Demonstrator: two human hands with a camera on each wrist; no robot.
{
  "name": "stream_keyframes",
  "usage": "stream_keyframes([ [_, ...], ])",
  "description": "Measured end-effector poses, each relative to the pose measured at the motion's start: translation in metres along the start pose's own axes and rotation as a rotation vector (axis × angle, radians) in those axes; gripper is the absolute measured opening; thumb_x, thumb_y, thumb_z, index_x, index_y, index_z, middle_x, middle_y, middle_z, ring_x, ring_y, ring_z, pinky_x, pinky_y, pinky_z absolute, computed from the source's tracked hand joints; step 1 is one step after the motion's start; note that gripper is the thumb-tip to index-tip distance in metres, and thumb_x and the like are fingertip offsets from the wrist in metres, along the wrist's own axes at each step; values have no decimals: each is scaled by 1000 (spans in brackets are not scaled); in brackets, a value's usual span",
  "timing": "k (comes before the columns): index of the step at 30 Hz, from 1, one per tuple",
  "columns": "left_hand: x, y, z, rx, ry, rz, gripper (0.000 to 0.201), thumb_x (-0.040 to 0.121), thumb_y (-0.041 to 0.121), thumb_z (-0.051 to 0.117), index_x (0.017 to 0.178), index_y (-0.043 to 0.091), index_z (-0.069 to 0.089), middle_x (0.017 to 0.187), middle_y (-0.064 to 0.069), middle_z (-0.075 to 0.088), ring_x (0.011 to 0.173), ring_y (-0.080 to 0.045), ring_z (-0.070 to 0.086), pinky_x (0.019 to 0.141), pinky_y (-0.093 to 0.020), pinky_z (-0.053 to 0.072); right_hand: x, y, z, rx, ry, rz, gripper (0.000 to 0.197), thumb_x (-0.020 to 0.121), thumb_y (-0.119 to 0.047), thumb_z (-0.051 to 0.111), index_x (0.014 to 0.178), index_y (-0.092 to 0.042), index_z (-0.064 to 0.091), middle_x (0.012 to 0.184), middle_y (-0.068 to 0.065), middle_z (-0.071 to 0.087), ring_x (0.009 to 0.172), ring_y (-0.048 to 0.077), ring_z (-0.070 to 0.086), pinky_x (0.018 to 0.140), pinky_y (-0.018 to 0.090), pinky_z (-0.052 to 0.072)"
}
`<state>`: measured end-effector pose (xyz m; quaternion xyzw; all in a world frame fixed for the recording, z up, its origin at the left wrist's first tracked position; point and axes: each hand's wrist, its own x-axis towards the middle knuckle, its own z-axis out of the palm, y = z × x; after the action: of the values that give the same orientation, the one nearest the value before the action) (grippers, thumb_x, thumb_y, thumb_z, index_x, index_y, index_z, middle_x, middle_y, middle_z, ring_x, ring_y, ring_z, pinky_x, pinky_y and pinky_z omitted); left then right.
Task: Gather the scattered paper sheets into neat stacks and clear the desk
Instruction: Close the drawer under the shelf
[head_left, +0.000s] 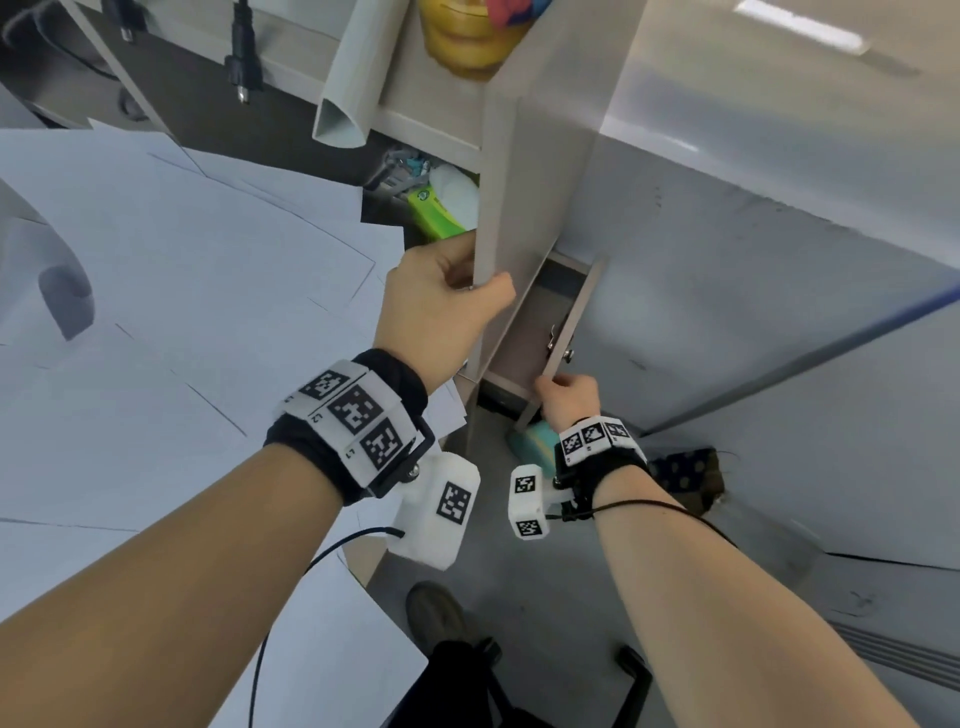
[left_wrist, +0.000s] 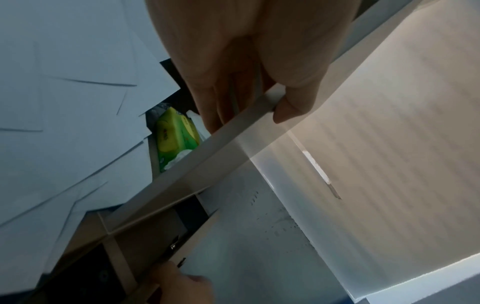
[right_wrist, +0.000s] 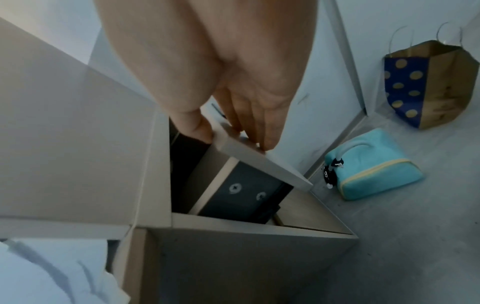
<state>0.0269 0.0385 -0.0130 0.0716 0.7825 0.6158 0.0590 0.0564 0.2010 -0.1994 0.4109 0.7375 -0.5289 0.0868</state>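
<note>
Many white paper sheets (head_left: 182, 291) lie overlapping in disorder across the desk on the left, also seen in the left wrist view (left_wrist: 64, 102) and at the bottom left of the right wrist view (right_wrist: 39, 273). My left hand (head_left: 467, 283) grips the front edge of a beige shelf side panel (head_left: 501, 171) at the desk's right end, thumb on one face and fingers on the other (left_wrist: 259, 98). Lower down, my right hand (head_left: 563, 387) pinches the edge of a small beige cabinet door (head_left: 574, 317) that stands ajar (right_wrist: 233, 135). Neither hand holds any paper.
A green tissue pack (head_left: 431, 210) sits in the shelf beside the left hand. On the floor lie a teal pouch (right_wrist: 369, 174) and a blue dotted paper bag (right_wrist: 428, 86). A grey partition wall (head_left: 779, 312) closes the right side. Plugs (head_left: 241, 52) hang at the back.
</note>
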Motion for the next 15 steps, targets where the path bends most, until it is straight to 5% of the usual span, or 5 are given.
stream_keyframes([
  [4,-5,-2,3,-57,22,-37,24,89,9,63,105,20,77,97,10,78,96,-7,71,91,-23,56,-7,1,-20,-106,92,55,16,87,-19,62,80,-5,65,78,11,64,75,30,59,68,30,44],
  [7,-7,-1,4,-97,32,-43,26,91,7,62,108,19,77,98,11,78,96,-5,71,88,-19,55,-9,16,-43,-163,151,110,24,87,-23,63,96,-1,66,91,15,65,81,32,59,71,32,44],
  [10,-9,1,5,-119,43,-48,25,92,5,62,110,17,75,96,14,77,90,3,70,78,-8,50,-11,31,-69,-193,186,160,28,85,-25,65,97,0,65,95,18,67,82,33,59,74,34,46],
  [15,-10,-1,8,-148,71,-63,24,93,5,62,112,14,75,96,14,76,90,3,70,80,-10,51,-18,46,-102,-219,247,216,26,85,-19,63,95,5,64,94,21,68,78,33,59,66,32,42],
])
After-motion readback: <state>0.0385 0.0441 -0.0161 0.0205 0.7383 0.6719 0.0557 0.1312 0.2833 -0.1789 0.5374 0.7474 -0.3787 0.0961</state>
